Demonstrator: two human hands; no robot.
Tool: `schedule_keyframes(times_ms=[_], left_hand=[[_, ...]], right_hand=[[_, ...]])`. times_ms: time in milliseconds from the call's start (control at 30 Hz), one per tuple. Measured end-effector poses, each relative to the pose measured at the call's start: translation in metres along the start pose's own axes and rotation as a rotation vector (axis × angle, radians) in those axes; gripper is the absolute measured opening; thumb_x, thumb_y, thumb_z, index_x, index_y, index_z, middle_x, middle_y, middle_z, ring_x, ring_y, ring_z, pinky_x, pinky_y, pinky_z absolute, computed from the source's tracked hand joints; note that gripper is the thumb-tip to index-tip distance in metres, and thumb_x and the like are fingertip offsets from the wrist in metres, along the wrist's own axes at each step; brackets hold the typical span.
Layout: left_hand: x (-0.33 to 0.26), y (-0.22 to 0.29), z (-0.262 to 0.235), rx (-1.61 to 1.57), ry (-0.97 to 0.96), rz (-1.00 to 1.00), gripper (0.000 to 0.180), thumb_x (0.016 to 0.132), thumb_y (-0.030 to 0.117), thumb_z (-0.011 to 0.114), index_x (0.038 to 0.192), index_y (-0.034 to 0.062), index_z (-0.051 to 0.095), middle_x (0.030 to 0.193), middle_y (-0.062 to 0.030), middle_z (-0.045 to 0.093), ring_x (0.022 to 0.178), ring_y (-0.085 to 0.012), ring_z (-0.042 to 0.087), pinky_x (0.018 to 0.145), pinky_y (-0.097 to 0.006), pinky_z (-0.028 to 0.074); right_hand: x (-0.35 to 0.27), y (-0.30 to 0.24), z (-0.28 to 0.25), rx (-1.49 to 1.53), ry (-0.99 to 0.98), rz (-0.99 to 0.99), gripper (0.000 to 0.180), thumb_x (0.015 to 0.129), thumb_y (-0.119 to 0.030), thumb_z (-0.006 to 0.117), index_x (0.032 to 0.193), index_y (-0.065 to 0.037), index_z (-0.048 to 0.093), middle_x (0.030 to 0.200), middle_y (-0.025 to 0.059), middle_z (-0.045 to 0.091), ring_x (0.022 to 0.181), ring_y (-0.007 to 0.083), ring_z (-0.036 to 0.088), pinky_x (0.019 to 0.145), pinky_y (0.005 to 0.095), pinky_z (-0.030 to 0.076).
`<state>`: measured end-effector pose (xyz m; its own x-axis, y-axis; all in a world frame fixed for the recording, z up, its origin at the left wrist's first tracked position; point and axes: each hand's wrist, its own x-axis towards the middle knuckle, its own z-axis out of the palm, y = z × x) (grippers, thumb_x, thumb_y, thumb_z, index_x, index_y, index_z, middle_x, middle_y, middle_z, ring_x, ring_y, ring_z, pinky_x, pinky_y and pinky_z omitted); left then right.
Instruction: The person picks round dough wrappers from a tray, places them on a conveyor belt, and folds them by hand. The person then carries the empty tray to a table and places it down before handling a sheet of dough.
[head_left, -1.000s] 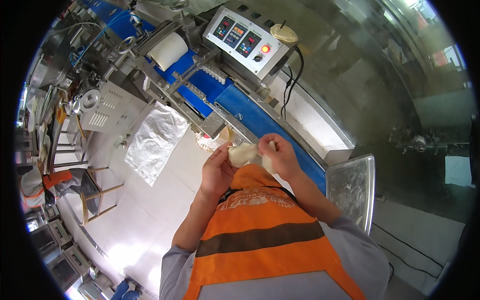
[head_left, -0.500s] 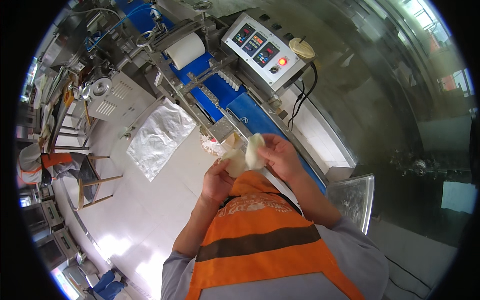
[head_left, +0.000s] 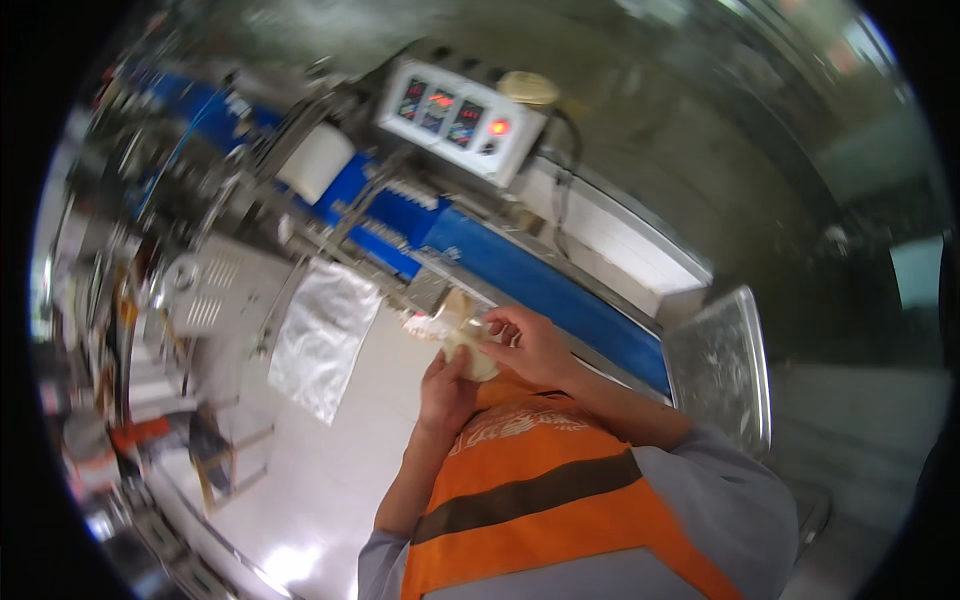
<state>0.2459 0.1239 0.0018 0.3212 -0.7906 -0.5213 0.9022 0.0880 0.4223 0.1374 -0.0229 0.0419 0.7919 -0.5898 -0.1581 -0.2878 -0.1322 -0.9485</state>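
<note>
Gripping a pale lump (head_left: 468, 352) — left hand (head_left: 445, 388) below, right hand (head_left: 532, 342) beside.

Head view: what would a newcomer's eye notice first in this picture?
First the orange vest at the bottom, and above it the left hand and right hand, together holding a pale bun in the middle. Behind them a blue conveyor runs slantwise, with a control box showing a red light at the top. A clear plastic bag hangs at the left, and a steel tray lies at the right.
</note>
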Motion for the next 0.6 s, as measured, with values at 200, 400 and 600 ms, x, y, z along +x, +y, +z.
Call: schedule_keyframes(times_ms=[200, 400, 600], left_hand=[[0.013, -0.012, -0.008, 0.078, -0.082, -0.179, 0.029, 0.105, 0.015, 0.047, 0.131, 0.0043, 0.051, 0.123, -0.009, 0.062, 0.111, -0.0212, 0.061, 0.091, -0.035, 0.053], [0.032, -0.051, -0.025, 0.147, -0.065, -0.549, 0.022, 0.103, 0.015, 0.049, 0.12, 0.0066, 0.059, 0.115, -0.0046, 0.068, 0.101, -0.015, 0.065, 0.073, -0.027, 0.055], [0.015, -0.091, 0.015, 0.317, -0.145, -0.655, 0.033, 0.099, 0.017, 0.049, 0.129, 0.0034, 0.055, 0.126, -0.0092, 0.064, 0.119, -0.0255, 0.061, 0.102, -0.041, 0.05]], right_hand=[[-0.064, 0.035, -0.037, 0.102, 0.321, 0.164, 0.031, 0.086, -0.021, 0.076, 0.108, -0.001, 0.066, 0.087, 0.0078, 0.068, 0.077, 0.0141, 0.064, 0.07, 0.0286, 0.052], [-0.187, 0.073, -0.047, 0.108, 0.715, 0.349, 0.03, 0.086, -0.022, 0.076, 0.107, -0.003, 0.067, 0.088, 0.0065, 0.07, 0.081, 0.0153, 0.065, 0.076, 0.0297, 0.054], [-0.332, 0.171, -0.115, -0.189, 1.143, 0.844, 0.024, 0.087, -0.028, 0.072, 0.105, -0.013, 0.073, 0.089, 0.0061, 0.073, 0.084, 0.0189, 0.069, 0.076, 0.0328, 0.054]])
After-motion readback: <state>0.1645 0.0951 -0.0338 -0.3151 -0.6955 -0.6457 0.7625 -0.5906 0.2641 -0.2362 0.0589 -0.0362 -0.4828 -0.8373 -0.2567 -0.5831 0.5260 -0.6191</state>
